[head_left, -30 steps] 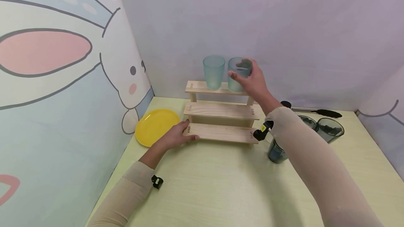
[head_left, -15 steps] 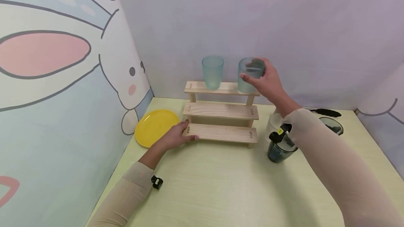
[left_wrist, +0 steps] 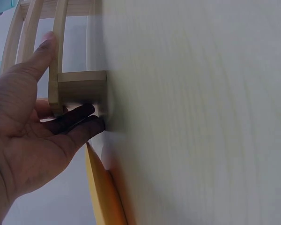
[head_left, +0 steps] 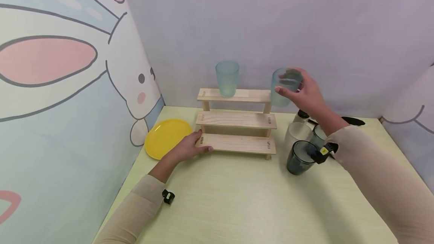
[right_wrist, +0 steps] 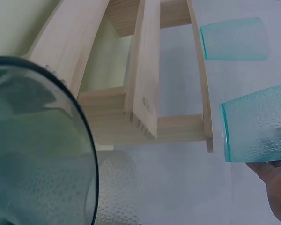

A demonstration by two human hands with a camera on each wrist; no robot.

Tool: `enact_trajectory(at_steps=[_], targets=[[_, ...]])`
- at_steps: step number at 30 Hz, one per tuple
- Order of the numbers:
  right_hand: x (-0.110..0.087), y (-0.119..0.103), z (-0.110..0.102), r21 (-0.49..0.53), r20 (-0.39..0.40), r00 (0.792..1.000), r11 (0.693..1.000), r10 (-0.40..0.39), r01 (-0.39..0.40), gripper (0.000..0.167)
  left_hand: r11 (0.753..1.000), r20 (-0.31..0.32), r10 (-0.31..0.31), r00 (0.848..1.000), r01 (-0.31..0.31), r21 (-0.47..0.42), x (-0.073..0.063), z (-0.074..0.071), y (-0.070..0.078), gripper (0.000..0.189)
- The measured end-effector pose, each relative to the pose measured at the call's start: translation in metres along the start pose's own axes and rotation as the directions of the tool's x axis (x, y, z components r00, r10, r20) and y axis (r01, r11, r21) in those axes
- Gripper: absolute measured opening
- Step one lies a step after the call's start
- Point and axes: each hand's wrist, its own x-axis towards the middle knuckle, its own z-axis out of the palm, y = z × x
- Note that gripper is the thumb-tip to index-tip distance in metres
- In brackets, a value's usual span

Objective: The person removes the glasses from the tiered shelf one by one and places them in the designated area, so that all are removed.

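My right hand (head_left: 310, 93) grips a translucent light-blue tumbler (head_left: 281, 95) by its side, thumb at the front. The tumbler is upright just off the right end of the top step of a three-step wooden stand (head_left: 237, 119). In the right wrist view its base (right_wrist: 227, 136) shows apart from the top step. A matching tumbler (head_left: 227, 79) stands on the left half of that step. At the lower left corner, my left hand (head_left: 184, 148) holds the bottom step's end; the left wrist view shows the thumb (left_wrist: 43, 56) along the board and fingers around its end.
Right of the stand are a smoky dark glass (head_left: 298, 161), a clear cup (head_left: 295, 133), a black-capped bottle (head_left: 301, 116) and another dark glass (head_left: 318, 134), partly hidden by my right arm. A black handle (head_left: 353, 121) lies behind. Left is a yellow plate (head_left: 167, 138).
My right hand has carried its tumbler rightward along the top step and off its right end, slightly lower now. The left hand and the other tumbler stay put.
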Motion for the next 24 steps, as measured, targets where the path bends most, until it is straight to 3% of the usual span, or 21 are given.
enact_trajectory(at_steps=[10, 24], targets=[[-0.028, 0.013, -0.023, 0.018, -0.019, 1.0, 1.0, 0.0, 0.001, 0.072, 1.0, -0.008, 0.012, 1.0, -0.012, 0.004, -0.002, -0.001, 0.002, 0.109], [-0.07, 0.026, -0.047, -0.022, 0.029, 0.999, 1.0, 0.02, -0.02, 0.069, 1.0, -0.01, 0.014, 1.0, -0.014, 0.012, -0.001, 0.0, 0.0, 0.108]])
